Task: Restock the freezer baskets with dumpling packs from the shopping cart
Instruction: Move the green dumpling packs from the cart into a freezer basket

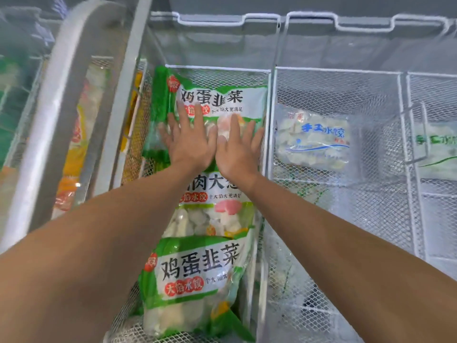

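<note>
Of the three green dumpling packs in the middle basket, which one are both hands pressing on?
The farthest pack, at the basket's back; the left hand and right hand lie flat on it.

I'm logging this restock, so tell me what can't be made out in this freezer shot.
- Shopping cart: nowhere in the head view.
- Middle green pack: top edge covered by left hand and right hand.
- Pale pack, far right basket: cut off by the frame edge.
- Yellow packs: blurred behind the freezer lid frame.

We see glossy, crinkled plastic on the green pack [217,100]; white-coated wire mesh forms the basket [333,87] at two o'clock, holding a clear, frosted plastic bag [314,139].
</note>
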